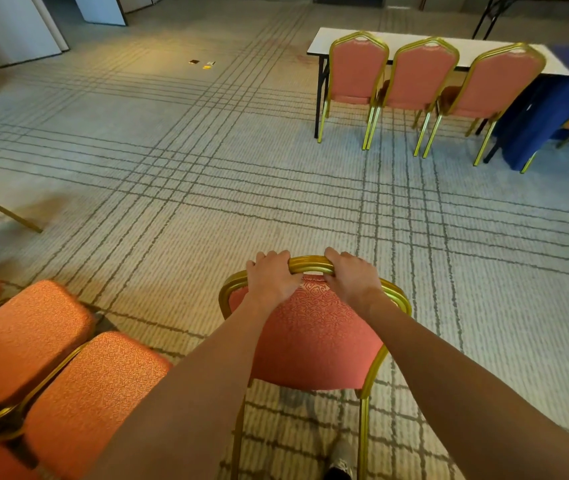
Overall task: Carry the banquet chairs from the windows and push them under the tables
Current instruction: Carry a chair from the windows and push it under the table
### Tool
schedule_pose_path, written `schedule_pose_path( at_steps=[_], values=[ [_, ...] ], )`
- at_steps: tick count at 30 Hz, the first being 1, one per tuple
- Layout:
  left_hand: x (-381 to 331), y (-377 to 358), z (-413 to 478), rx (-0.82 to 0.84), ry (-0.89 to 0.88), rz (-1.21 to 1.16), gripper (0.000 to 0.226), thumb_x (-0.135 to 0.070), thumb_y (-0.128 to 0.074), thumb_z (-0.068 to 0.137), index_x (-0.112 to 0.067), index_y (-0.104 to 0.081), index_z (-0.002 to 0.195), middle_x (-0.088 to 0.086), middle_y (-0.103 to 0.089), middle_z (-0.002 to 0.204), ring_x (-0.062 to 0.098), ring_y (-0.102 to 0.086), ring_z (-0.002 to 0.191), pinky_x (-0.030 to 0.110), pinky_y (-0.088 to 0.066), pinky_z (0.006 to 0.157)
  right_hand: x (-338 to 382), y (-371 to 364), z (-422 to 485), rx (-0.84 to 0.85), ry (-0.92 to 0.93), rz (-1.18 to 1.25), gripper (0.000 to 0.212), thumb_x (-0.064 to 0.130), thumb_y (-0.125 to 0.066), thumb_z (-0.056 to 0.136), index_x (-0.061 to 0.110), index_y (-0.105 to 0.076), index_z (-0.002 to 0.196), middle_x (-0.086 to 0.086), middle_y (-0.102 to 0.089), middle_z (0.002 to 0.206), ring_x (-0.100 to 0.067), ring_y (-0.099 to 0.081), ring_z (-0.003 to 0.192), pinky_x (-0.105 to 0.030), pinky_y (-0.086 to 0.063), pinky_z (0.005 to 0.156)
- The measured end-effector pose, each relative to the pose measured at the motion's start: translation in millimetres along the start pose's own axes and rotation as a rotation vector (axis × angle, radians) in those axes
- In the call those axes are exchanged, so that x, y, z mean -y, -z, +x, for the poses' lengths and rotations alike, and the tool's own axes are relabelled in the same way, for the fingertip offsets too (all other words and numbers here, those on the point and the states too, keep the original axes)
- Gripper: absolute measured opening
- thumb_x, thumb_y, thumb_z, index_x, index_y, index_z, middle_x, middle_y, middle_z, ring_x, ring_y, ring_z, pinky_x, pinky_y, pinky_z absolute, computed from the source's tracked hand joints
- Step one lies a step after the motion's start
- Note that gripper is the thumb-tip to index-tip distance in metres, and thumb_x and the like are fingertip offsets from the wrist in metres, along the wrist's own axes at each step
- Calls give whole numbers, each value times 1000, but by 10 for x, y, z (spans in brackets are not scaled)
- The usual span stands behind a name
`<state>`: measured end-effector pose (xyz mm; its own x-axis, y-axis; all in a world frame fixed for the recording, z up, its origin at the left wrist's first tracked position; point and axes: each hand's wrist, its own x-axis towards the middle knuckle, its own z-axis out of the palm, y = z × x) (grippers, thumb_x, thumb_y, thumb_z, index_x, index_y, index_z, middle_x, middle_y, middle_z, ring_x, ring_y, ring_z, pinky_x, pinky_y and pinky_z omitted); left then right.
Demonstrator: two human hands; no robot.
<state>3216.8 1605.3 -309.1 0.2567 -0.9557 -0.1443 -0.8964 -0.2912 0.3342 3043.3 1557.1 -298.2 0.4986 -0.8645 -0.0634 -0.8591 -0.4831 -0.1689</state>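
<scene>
- Left hand [271, 280]: fingers [269, 257] are curling over the top rail [310, 264] of a chair back, thumb lying on the padded near side, gripping it.
- Right hand [352, 278]: gripping the same way just beside the left, with a short stretch of bare rail showing between them.
- Held chair [314, 337]: arched back with a ribbed gold metal tube frame and salmon-red fabric in a swirl pattern. It is sitting low centre, right in front of the person, back facing the camera, over open carpet and well apart from the table. Cannot tell if the legs are touching the floor.
- Shoe [340, 462]: showing between the chair's rear legs.
- Spare chairs [23, 337]: crowding the lower left, same gold frames, orange padded square seats packed against each other.
- Carpet [206, 168]: grey-beige and ribbed, with bands of dark lines crossing in a grid.
- Table [321, 41]: standing far right, flat white top, black legs.
- Three tucked chairs [421, 74]: lining its near side, backs facing the camera.
- Blue cloth [546, 112]: draping off the table's right end.
- Small items [203, 63]: lying on the far carpet, too small to identify.
</scene>
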Motion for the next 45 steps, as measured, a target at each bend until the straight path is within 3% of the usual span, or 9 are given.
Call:
schedule_pose_path(
  at_steps=[4,8,12,17,21,24,29,33,45],
  values=[
    [-102,43,127,56,46,52,28,-54,-57,86,-27,-60,91,-4,-60,92,24,-54,104,44,-44,93,-118,28,34,38,16,69,28,38,-54,100,21,-44,119,-8,-64,102,-33,-65,92,-40,-49,71],
    [-4,21,119,49,42,55,30,-55,-58,85,-25,-61,87,-6,-60,89,22,-56,97,37,-46,80,-85,-52,42,-39,17,141,28,40,-60,95,22,-51,114,0,-64,92,-24,-65,80,-33,-45,64],
    [-93,-8,182,-30,53,12,28,-50,-59,84,-22,-57,82,-3,-60,87,23,-54,93,42,-51,80,-266,-71,126,-111,-10,218,33,39,-65,89,18,-56,113,-1,-60,103,-25,-63,85,-35,-46,69],
    [-41,8,417,-46,26,8,31,-53,-62,84,-23,-54,81,-3,-58,88,20,-54,89,39,-48,75,-240,-56,370,-80,-75,32,29,43,-58,92,16,-60,100,-3,-68,93,-26,-67,87,-34,-41,66],
    [0,-20,695,-129,6,9,38,-54,-64,83,-26,-44,69,-8,-50,66,18,-54,66,34,-43,64,-275,-54,644,-70,-135,-27,29,45,-58,90,17,-60,95,-1,-70,86,-25,-68,81,-32,-37,61],
    [-39,-17,949,-165,-21,56,38,-54,-64,83,-24,-47,66,-8,-50,61,18,-54,61,31,-38,60,-324,-32,875,-75,-182,-36,30,46,-58,89,17,-61,94,-3,-71,87,-27,-69,82,-33,-37,62],
    [-26,58,1312,-109,-40,39,37,-57,-61,83,-24,-55,70,-5,-60,67,22,-61,66,34,-50,66,-309,69,1202,-31,-229,-32,34,50,-56,88,19,-65,95,-7,-73,93,-32,-69,88,-36,-45,68],
    [-135,80,1505,-50,-155,46,35,-55,-60,82,-22,-55,71,2,-65,72,27,-62,69,36,-51,68,-432,148,1259,-24,-321,14,33,52,-61,85,20,-68,91,-12,-74,92,-37,-68,89,-39,-50,74],
    [-959,191,1971,16,-607,24,40,-55,-61,81,-21,-55,62,-6,-58,60,20,-62,63,31,-46,64,-947,484,806,-141,-658,44,37,56,-61,85,20,-64,82,-13,-74,87,-40,-68,87,-39,-51,75]
  ],
)
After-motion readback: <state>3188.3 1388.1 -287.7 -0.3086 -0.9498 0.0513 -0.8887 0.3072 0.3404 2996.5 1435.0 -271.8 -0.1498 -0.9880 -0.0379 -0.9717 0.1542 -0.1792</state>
